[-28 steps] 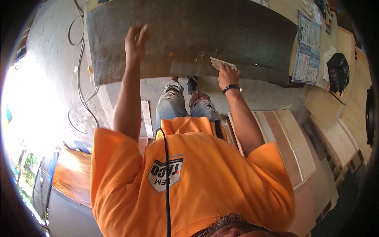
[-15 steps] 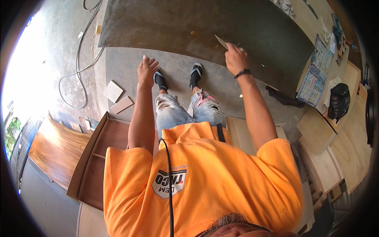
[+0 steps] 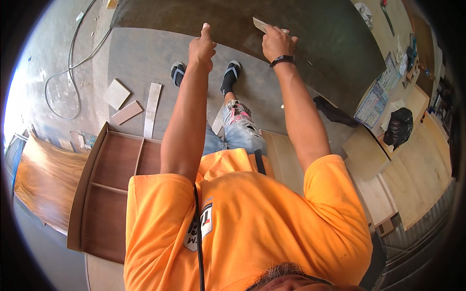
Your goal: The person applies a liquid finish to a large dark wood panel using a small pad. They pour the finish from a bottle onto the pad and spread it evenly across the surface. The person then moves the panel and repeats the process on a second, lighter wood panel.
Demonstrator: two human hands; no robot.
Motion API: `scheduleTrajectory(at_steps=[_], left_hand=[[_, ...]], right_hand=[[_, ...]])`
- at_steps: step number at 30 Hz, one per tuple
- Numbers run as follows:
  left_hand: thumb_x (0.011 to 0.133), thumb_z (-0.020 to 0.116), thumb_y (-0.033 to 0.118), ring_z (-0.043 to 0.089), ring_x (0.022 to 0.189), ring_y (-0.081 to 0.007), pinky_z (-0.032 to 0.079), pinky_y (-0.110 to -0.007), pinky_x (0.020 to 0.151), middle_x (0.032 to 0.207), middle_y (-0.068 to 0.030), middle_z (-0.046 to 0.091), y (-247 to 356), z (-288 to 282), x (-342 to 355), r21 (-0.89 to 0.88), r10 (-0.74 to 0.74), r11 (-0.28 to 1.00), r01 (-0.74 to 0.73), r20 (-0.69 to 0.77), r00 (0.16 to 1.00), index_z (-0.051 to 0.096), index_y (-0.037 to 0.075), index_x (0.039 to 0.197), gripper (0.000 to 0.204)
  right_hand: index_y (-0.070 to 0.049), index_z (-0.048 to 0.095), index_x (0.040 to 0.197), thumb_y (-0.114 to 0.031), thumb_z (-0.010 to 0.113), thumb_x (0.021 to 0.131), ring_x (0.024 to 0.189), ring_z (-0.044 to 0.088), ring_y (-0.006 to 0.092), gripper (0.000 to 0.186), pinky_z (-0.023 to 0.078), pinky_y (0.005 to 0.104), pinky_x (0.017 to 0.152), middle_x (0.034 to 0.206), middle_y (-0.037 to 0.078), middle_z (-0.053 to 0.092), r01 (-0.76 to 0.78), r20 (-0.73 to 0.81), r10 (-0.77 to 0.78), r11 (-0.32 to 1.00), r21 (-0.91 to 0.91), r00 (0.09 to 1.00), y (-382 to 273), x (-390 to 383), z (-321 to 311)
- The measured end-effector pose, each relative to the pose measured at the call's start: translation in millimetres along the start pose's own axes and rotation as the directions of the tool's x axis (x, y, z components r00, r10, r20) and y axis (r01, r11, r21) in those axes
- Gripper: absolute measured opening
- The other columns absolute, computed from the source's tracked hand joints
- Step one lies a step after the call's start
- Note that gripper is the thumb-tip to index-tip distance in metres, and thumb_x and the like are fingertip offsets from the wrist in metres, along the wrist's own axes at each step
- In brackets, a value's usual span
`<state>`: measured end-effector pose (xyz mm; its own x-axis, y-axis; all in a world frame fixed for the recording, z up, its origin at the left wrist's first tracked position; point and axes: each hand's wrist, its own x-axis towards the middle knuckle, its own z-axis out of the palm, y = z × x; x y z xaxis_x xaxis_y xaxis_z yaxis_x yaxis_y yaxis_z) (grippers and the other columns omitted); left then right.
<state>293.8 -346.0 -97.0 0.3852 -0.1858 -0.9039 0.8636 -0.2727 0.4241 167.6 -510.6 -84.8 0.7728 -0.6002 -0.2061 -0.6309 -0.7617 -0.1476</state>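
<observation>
A large dark panel [image 3: 330,43] lies ahead of me, its near edge above my sandalled feet [image 3: 232,72]. My right hand [image 3: 276,43], with a black wristband, presses a small pale flat piece [image 3: 259,24] onto the panel's surface. My left hand [image 3: 201,46] is at the panel's near edge with its fingers mostly curled and one finger stretched onto the panel. It holds nothing. My orange shirt fills the lower part of the view.
A brown wooden shelf unit [image 3: 97,194] lies on the floor at my left, beside a veneer sheet [image 3: 43,179]. Wood offcuts [image 3: 116,94] and a cable [image 3: 73,63] lie on the concrete. At right are a printed sheet [image 3: 374,99], a black bag [image 3: 398,128] and plywood boards [image 3: 422,165].
My left hand lifted off the panel, dropped back toward the floor side, and now reaches the panel's near edge again. The right hand kept the pale piece on the panel. The view shifted.
</observation>
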Motion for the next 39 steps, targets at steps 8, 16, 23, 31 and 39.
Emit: scheduleTrajectory(at_steps=[8,16,23,31,39], left_hand=[[0.084,0.052,0.058,0.048,0.116,-0.0330,0.040,-0.040,0.096,0.124,-0.0264,0.044,-2.4,6.5,-1.2,-0.075,0.006,0.997,-0.007,-0.013,1.000,0.029,-0.018,0.128,0.090],[0.086,0.047,0.061,0.040,0.126,-0.0352,0.032,-0.045,0.103,0.137,-0.0320,0.030,-6.6,5.1,7.1,-0.061,0.081,0.995,-0.076,0.088,0.993,0.016,-0.017,0.134,0.097],[0.094,0.039,0.051,0.056,0.109,-0.0299,0.038,-0.044,0.096,0.119,-0.0230,0.053,-11.0,0.1,0.3,-0.093,0.117,0.989,-0.114,0.025,0.993,0.035,-0.008,0.130,0.069],[0.097,0.041,0.031,0.060,0.098,-0.0296,0.050,-0.042,0.084,0.109,-0.0191,0.055,-18.1,-18.7,26.6,-0.225,0.237,0.945,-0.235,-0.020,0.971,0.042,-0.002,0.118,0.040],[0.097,0.043,0.029,0.061,0.089,-0.0272,0.052,-0.041,0.081,0.104,-0.0146,0.057,-26.9,-17.9,33.7,-0.307,0.248,0.922,-0.235,0.004,0.969,0.046,0.001,0.109,0.031]], right_hand=[[-0.013,0.062,0.085,-0.016,0.053,0.081,0.088,0.062,0.0258,0.010,0.035,0.0496,0.082,0.089,0.004,0.066,-0.008,0.051,0.006,0.999,0.035,0.999,-26.1,-26.5,1.6],[-0.012,0.062,0.090,-0.012,0.055,0.078,0.088,0.061,0.0267,0.014,0.037,0.0465,0.077,0.090,0.006,0.064,-0.033,0.108,0.020,0.992,0.123,0.994,-47.8,-77.8,1.0],[-0.011,0.062,0.102,-0.016,0.047,0.081,0.085,0.061,0.0366,0.026,0.044,0.0500,0.076,0.089,0.017,0.066,-0.288,0.099,0.271,0.884,0.369,0.957,15.3,-74.0,-35.1],[-0.007,0.062,0.104,-0.016,0.043,0.082,0.085,0.060,0.0381,0.031,0.046,0.0456,0.077,0.090,0.018,0.064,-0.159,-0.059,0.195,0.911,0.381,0.979,30.8,-22.6,-48.0],[-0.014,0.056,0.110,-0.016,0.051,0.083,0.096,0.060,0.0280,0.028,0.039,0.0485,0.077,0.105,0.006,0.064,0.056,-0.009,-0.056,0.998,0.014,0.998,32.6,-30.9,7.7]])
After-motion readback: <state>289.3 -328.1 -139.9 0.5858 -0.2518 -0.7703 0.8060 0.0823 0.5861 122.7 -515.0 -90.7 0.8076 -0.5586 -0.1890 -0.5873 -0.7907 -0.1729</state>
